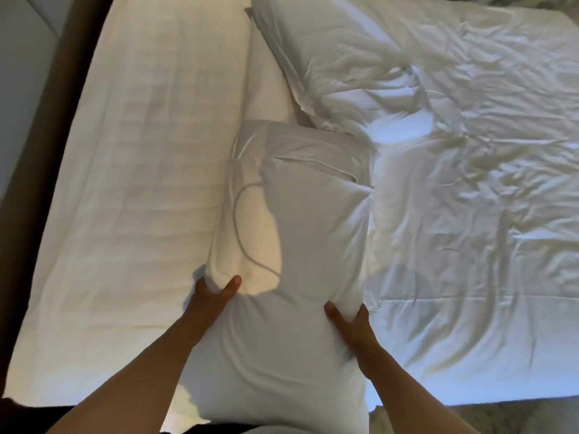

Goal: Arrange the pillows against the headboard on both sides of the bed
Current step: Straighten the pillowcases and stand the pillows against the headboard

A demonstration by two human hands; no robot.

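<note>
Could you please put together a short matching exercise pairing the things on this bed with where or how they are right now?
Things:
1. held pillow
2. second pillow
3. duvet
4. headboard

States:
A. crumpled across the right side
B. dark strip along the left edge
C. gripped by left hand and right hand
D. lying at the top, untouched

Pairs: 1-C, 2-D, 3-A, 4-B

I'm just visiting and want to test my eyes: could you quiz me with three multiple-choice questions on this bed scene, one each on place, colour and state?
1. Where is the second pillow?
A. Beyond the held pillow
B. On the floor
C. Under the arms

2. What colour is the bedding?
A. Blue
B. White
C. Striped red

3. How is the near pillow held?
A. One hand
B. Untouched
C. Both hands

Answers: 1 A, it lies further up the bed. 2 B, sheet and duvet are white. 3 C, left hand and right hand grip its sides.
</note>
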